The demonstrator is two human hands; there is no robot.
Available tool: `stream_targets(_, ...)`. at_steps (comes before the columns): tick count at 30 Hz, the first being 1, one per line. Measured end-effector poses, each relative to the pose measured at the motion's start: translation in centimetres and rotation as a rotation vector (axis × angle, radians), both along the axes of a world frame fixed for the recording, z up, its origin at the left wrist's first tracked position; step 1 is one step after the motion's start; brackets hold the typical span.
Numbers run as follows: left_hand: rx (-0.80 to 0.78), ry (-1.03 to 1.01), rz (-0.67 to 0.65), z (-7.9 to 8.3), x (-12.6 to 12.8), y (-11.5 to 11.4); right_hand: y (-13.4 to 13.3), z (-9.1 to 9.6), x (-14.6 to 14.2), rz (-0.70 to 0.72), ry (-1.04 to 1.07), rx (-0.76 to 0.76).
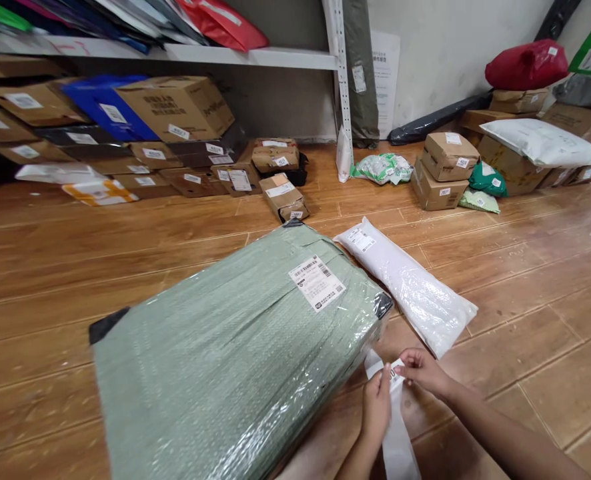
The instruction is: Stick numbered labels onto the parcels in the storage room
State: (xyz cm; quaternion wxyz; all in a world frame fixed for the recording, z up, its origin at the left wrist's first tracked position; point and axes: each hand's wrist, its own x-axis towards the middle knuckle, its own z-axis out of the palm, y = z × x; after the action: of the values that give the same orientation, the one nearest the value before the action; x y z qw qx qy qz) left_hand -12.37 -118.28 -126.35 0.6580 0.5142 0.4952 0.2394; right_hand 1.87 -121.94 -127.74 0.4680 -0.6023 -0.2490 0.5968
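My left hand (377,405) grips a white strip of label backing (399,437) that hangs down below it. A printed label with black digits shows near the thumb. My right hand (426,372) pinches the label's edge at the upper right, its fingers closed. Just left of my hands lies a large flat parcel (200,353) in pale green woven wrap and clear film, with black corner pieces. A white shipping label (317,283) is stuck on its top. Beyond my hands, a long white plastic-wrapped parcel (410,287) rests against or very near the green one.
Cardboard boxes (175,107) with number labels are stacked under a white metal shelf (250,57) that holds bagged parcels. Farther right are two stacked boxes (445,167), a green-and-white bag (383,168) and more parcels along the wall. Wooden floor (540,327) surrounds the parcels.
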Motion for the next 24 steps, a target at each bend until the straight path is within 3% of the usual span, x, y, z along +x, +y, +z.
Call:
stream_targets(6,0.017,0.062,0.026,-1.3,0.6,-0.6,-1.7,-1.8,0.1,-0.019,-0.107,-0.024)
stream_targets(12,-0.005,0.155,0.047,-2.1,0.6,-1.0,-4.2,-2.7,-2.6,-0.058,-0.281,-0.029)
stream_targets(14,-0.017,0.176,0.029,-2.2,0.4,-0.9,-4.4,-2.8,-2.3,-0.110,-0.378,-0.021)
stream_targets(17,-0.028,0.201,0.002,-2.2,0.0,-1.1,-3.7,-3.1,1.3,-0.254,-0.562,-0.046)
stream_targets(21,-0.069,0.214,-0.029,-2.2,-0.6,-1.9,-0.8,-3.6,9.6,-0.429,-0.824,-0.088)
stream_targets(22,-0.082,0.212,-0.040,-2.3,-0.7,-2.2,0.1,-3.8,11.4,-0.398,-0.927,-0.078)
stream_targets(24,-0.097,0.206,-0.059,-2.3,-1.0,-2.7,1.8,-4.5,13.9,-0.176,-1.226,-0.146)
